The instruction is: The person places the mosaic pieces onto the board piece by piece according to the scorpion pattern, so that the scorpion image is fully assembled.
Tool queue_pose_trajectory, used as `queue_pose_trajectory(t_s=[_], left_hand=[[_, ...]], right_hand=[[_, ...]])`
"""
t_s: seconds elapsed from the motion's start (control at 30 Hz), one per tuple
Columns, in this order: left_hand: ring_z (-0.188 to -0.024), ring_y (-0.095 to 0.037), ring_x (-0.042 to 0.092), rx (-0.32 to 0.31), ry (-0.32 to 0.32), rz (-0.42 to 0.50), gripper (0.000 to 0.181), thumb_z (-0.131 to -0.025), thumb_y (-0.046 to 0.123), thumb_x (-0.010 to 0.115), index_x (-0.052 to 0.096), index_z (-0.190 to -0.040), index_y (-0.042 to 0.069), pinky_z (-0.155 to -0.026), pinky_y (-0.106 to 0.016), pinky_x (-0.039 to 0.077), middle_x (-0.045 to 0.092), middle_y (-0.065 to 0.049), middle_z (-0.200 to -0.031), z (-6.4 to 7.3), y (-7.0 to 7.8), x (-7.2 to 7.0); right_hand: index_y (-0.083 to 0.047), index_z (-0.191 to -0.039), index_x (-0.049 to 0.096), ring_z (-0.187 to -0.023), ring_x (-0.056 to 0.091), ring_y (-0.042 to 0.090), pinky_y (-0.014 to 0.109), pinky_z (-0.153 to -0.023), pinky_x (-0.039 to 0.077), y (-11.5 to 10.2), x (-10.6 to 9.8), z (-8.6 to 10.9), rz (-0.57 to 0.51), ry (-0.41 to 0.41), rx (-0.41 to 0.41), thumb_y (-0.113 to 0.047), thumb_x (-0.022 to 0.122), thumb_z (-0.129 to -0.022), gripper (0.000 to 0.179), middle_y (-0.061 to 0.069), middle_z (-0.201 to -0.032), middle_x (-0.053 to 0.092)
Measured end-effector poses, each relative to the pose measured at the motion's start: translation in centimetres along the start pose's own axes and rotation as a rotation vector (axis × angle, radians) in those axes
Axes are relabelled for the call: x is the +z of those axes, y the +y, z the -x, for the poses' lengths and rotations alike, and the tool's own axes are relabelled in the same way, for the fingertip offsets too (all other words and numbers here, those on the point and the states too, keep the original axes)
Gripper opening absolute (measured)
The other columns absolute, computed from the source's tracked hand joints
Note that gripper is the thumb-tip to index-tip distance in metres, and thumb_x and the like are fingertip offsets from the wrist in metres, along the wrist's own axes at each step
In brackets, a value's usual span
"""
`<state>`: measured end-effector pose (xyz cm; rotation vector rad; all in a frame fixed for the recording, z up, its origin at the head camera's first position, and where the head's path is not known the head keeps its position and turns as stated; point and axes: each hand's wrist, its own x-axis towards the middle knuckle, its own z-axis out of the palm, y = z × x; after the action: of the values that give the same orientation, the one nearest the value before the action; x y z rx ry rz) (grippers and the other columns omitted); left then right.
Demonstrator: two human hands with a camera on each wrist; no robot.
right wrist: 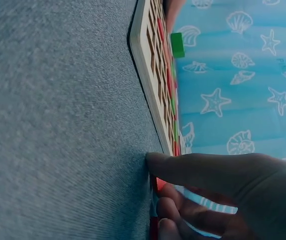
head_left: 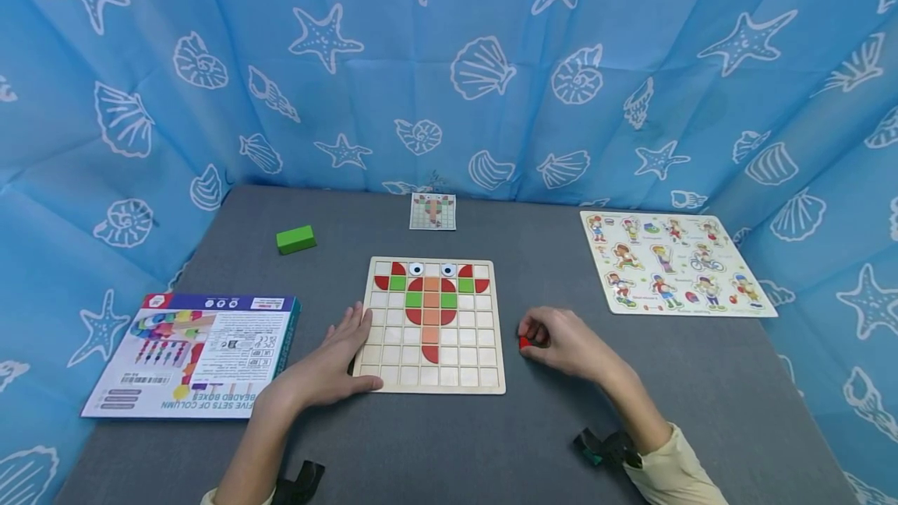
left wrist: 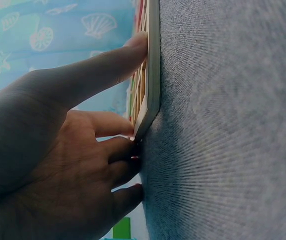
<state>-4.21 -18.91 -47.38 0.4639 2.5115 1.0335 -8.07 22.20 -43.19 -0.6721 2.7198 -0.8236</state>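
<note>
A square wooden grid board (head_left: 479, 376) lies in the middle of the table, its upper cells filled with red, green and orange pieces and two eye pieces. My left hand (head_left: 330, 361) rests against the board's left side, fingers extended along the edge and thumb on the lower left corner. To the right of the board, my right hand (head_left: 567, 343) pinches a small red piece (head_left: 524, 342) between thumb and fingers, close to the table top. In the right wrist view the fingers cover most of that red piece (right wrist: 160, 184), so its full shape is hidden.
Behind the board lies a small pattern card (head_left: 433, 213). A green block (head_left: 296, 240) sits at the back left, and a boxed set (head_left: 238, 349) lies left of my left hand. At the right is a picture puzzle board (head_left: 662, 263). A blue curtain (head_left: 449, 84) hangs around the table.
</note>
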Motion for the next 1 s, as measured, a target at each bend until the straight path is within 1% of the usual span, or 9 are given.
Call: queue_pose_trajectory(t_s=[0.2, 0.3, 0.4, 0.53, 0.63, 0.7, 0.8, 0.9, 1.0], left_hand=[[-0.169, -0.051, -0.002, -0.031, -0.024, 0.027, 0.113, -0.094, 0.043, 0.084, 0.017, -0.172, -0.003, -0.133, -0.075, 0.005, 0.0, -0.027, -0.182, 0.5, 2.1, -0.9], [-0.169, -0.05, -0.003, -0.047, -0.036, 0.031, 0.112, -0.094, 0.038, 0.085, 0.016, -0.171, -0.004, -0.134, -0.074, 0.004, -0.001, -0.027, -0.182, 0.7, 2.7, -1.2], [-0.17, -0.049, -0.003, -0.057, -0.04, 0.022, 0.111, -0.094, 0.036, 0.085, 0.016, -0.172, -0.004, -0.135, -0.073, 0.004, -0.001, -0.026, -0.182, 0.7, 2.7, -1.2], [-0.169, -0.05, -0.003, -0.029, -0.021, 0.016, 0.112, -0.095, 0.04, 0.084, 0.016, -0.172, -0.003, -0.134, -0.074, 0.004, 0.0, -0.027, -0.182, 0.6, 2.0, -0.9], [-0.169, -0.05, -0.003, -0.024, -0.019, 0.018, 0.112, -0.095, 0.043, 0.084, 0.016, -0.172, -0.002, -0.133, -0.075, 0.004, 0.0, -0.027, -0.182, 0.6, 1.9, -0.9], [-0.17, -0.049, -0.002, -0.037, -0.024, 0.013, 0.113, -0.094, 0.043, 0.084, 0.016, -0.172, -0.002, -0.133, -0.075, 0.004, 0.001, -0.026, -0.182, 0.5, 2.0, -1.0], [-0.171, -0.046, 0.0, -0.056, -0.025, -0.026, 0.113, -0.094, 0.046, 0.083, 0.016, -0.173, 0.0, -0.135, -0.073, 0.007, 0.002, -0.022, -0.183, 0.2, 1.3, -0.6], [-0.171, -0.045, 0.001, -0.08, -0.031, -0.047, 0.11, -0.096, 0.043, 0.082, 0.016, -0.172, -0.001, -0.136, -0.071, 0.009, 0.002, -0.022, -0.183, 0.2, 1.7, -0.7], [-0.171, -0.046, 0.0, -0.09, -0.048, -0.029, 0.11, -0.096, 0.039, 0.083, 0.016, -0.172, -0.002, -0.136, -0.072, 0.007, 0.002, -0.024, -0.183, 0.5, 2.6, -1.2]], right_hand=[[-0.011, -0.096, 0.072, -0.075, 0.062, 0.0, 0.021, -0.067, 0.055, -0.1, 0.1, 0.2, -0.066, -0.009, -0.032, -0.006, 0.082, -0.095, 0.011, -0.005, -0.084, 0.072], [-0.011, -0.097, 0.074, -0.076, 0.063, 0.0, 0.021, -0.067, 0.056, -0.3, 0.2, 0.2, -0.095, 0.002, -0.046, -0.007, 0.081, -0.096, 0.008, -0.005, -0.086, 0.073], [-0.01, -0.098, 0.075, -0.075, 0.063, 0.001, 0.021, -0.067, 0.055, -1.0, 0.5, -0.2, -0.139, 0.006, -0.062, -0.009, 0.08, -0.097, 0.005, -0.005, -0.087, 0.073], [-0.009, -0.101, 0.076, -0.075, 0.062, 0.002, 0.021, -0.067, 0.055, -2.5, 1.1, -1.0, -0.21, -0.013, -0.09, -0.009, 0.079, -0.098, 0.004, -0.003, -0.088, 0.074], [-0.01, -0.103, 0.076, -0.077, 0.063, 0.001, 0.02, -0.07, 0.057, -3.6, 1.8, -1.7, -0.237, -0.032, -0.117, -0.008, 0.079, -0.098, 0.006, -0.003, -0.09, 0.076], [-0.01, -0.103, 0.077, -0.077, 0.064, -0.001, 0.02, -0.071, 0.058, -4.3, 2.4, -2.1, -0.234, -0.04, -0.135, -0.008, 0.08, -0.097, 0.007, -0.003, -0.09, 0.077], [-0.011, -0.102, 0.079, -0.077, 0.064, -0.002, 0.019, -0.072, 0.058, -5.2, 3.2, -2.7, -0.22, -0.057, -0.146, -0.009, 0.081, -0.096, 0.007, -0.004, -0.09, 0.078], [-0.011, -0.102, 0.08, -0.077, 0.063, -0.003, 0.018, -0.072, 0.057, -5.9, 3.9, -3.3, -0.207, -0.079, -0.15, -0.01, 0.082, -0.096, 0.007, -0.005, -0.089, 0.079], [-0.011, -0.102, 0.081, -0.076, 0.062, -0.003, 0.018, -0.072, 0.056, -6.3, 4.6, -3.6, -0.189, -0.089, -0.173, -0.009, 0.081, -0.096, 0.006, -0.004, -0.088, 0.079]])
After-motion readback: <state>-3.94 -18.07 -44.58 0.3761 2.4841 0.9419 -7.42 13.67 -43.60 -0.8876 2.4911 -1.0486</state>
